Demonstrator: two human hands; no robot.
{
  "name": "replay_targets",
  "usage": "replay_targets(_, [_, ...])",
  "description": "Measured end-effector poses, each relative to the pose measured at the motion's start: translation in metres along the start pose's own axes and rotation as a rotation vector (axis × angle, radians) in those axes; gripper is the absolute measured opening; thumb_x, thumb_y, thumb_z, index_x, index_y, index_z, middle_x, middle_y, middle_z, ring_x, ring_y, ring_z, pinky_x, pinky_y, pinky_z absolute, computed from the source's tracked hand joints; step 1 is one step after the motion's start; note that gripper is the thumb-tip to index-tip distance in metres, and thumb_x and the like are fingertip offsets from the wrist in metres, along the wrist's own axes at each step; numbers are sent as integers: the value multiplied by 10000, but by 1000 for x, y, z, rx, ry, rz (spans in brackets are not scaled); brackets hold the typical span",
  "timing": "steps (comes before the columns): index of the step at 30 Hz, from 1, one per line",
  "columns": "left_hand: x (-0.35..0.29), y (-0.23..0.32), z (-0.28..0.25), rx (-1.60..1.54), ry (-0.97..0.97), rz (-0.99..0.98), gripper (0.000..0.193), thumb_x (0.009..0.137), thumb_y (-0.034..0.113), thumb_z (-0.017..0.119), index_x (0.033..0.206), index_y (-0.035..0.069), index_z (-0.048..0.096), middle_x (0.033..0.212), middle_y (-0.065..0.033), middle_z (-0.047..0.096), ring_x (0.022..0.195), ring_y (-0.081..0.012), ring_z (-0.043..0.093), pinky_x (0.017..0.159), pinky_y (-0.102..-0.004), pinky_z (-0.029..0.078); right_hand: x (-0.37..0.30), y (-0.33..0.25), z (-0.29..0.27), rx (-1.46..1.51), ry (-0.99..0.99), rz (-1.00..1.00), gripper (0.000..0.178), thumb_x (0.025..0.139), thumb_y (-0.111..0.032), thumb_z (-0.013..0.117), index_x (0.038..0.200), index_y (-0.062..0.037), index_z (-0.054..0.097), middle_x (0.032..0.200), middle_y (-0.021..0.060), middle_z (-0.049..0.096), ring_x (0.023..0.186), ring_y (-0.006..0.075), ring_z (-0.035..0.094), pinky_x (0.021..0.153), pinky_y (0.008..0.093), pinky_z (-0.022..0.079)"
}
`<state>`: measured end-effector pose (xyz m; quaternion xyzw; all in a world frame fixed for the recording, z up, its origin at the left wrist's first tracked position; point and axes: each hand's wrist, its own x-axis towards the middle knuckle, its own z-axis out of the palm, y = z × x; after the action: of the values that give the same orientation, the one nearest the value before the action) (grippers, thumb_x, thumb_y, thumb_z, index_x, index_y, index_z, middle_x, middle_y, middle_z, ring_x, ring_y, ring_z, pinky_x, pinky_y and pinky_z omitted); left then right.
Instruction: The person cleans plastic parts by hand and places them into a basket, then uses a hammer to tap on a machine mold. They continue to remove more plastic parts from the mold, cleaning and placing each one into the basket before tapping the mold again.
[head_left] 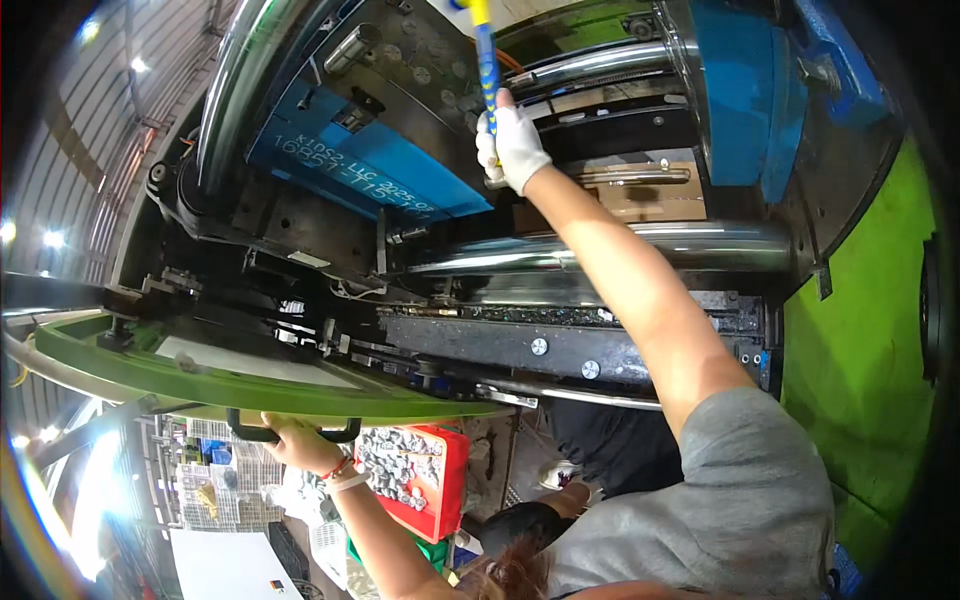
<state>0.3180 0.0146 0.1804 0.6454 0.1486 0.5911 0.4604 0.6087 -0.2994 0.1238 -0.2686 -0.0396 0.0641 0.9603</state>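
Note:
My right hand [515, 148], in a white glove, is wrapped round a long blue-and-yellow handle [487, 65] and raised inside a large machine. The upper end of that tool runs out at the top of the picture, so its kind is hidden. Beside this hand stands a steel mould block with a blue plate [345, 165] bearing white handwriting. At the lower left my bare left hand [303, 445] grips a black pull handle [250, 430] on the machine's green door [230, 390].
Thick polished bars [640, 248] cross the machine opening below my right arm. A blue machine block [745, 100] is at the right, near a green panel [850, 400]. Below the door sits a red crate [452, 480] with many small grey metal parts.

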Motion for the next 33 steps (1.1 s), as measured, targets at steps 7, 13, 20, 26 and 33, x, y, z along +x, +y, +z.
replay_targets(7, [-8,8,11,37,42,-15,186,934,201,491,977,28,542,632,40,411,475,-48,318,407,-219,258,21,13,10,-99,-37,-424,597,845,-681,328,670,-121,437,446,54,427,330,197,428,287,310,308])
replay_targets(13, [-2,6,3,-26,40,-16,220,943,221,491,912,9,538,632,7,446,449,-56,322,389,-211,270,-6,8,0,-172,51,-5,526,894,-608,322,670,-146,433,459,1,400,312,139,372,290,283,231])
replay_targets(20, [0,1,4,21,35,-20,226,939,223,507,891,5,543,612,18,444,449,-51,330,386,-210,274,10,50,8,292,99,-597,631,819,-711,309,736,-102,447,485,80,471,375,234,496,314,344,384])
replay_targets(26, [1,0,-3,24,70,-11,223,932,232,519,904,15,557,611,32,438,451,-42,324,389,-210,263,-11,28,-1,-28,12,219,545,881,-629,327,653,-143,421,447,-7,343,315,133,299,307,266,182])
replay_targets(33, [-8,9,10,54,67,-13,233,929,249,525,898,21,561,585,30,440,428,-40,330,374,-214,260,-5,38,-7,223,70,-440,612,837,-692,318,685,-115,453,452,45,441,327,184,427,284,287,302])
